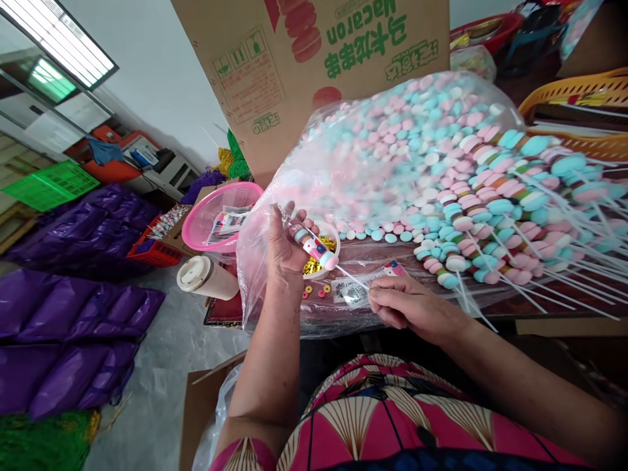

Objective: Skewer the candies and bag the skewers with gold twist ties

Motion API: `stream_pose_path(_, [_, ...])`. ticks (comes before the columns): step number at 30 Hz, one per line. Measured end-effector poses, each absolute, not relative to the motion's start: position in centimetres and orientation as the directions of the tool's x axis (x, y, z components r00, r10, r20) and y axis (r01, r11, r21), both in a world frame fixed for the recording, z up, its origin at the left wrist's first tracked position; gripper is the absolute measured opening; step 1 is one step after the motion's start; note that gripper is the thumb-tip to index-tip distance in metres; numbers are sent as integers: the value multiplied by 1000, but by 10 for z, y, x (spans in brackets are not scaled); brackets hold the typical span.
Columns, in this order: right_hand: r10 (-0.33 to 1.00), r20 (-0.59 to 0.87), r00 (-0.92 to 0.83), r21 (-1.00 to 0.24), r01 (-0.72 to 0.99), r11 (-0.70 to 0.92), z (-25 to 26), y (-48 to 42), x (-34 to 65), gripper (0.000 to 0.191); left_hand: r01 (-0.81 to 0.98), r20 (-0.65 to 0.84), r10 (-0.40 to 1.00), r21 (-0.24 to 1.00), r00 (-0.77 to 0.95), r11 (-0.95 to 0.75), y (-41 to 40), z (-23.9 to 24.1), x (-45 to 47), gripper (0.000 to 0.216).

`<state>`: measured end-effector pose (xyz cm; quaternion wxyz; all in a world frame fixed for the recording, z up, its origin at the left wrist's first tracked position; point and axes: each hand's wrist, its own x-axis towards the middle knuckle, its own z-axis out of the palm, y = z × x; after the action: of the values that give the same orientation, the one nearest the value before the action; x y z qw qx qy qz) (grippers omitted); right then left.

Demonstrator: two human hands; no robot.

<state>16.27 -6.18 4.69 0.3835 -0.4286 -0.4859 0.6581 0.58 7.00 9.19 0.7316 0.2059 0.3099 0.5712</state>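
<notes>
My left hand [283, 245] is closed round the candy end of a candy skewer [316, 249] with pink, white and blue discs in a clear wrapper. My right hand [409, 306] pinches the skewer's thin white stick near its lower end. Both hands hover above the table's near edge, next to a small white bowl [328, 252] of gold pieces. A sticker sheet [360, 286] lies just under the stick. Behind, a big clear plastic bag [373, 150] holds loose pink and blue candy discs, and a pile of finished skewers [510, 203] lies on the right.
A cardboard macaron box [314, 59] stands behind the bag. A pink basket [223, 216] and a white lidded cup [206, 276] sit at the left. Purple bags [73, 327] cover the floor. A yellow basket [579, 111] is at the far right.
</notes>
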Motion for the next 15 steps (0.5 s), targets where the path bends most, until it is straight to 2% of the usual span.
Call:
stream_pose_path(3, [891, -231, -390, -900, -262, -348, 46, -63, 161, 27, -736, -117, 976, 641, 185, 216, 68, 92, 5, 19])
stream_pose_path(5, [913, -225, -339, -928, -212, -308, 47, -63, 159, 28, -762, -118, 973, 607, 196, 227, 66, 89, 8, 19])
stream_pose_path(7, [954, -169, -247, -983, -26, -180, 47, -63, 158, 30, -789, -159, 965, 556, 210, 264, 64, 86, 13, 25])
stream_pose_path(9, [987, -27, -158, -970, 242, 13, 45, -63, 159, 33, -801, -234, 948, 513, 215, 308, 63, 83, 16, 30])
stream_pose_path(12, [967, 235, -100, -786, 565, 250, 40, -64, 162, 32, -777, -377, 908, 509, 184, 369, 63, 81, 20, 29])
stream_pose_path(15, [933, 342, -117, -650, 687, 324, 36, -62, 163, 30, -756, -467, 875, 526, 127, 390, 60, 79, 25, 27])
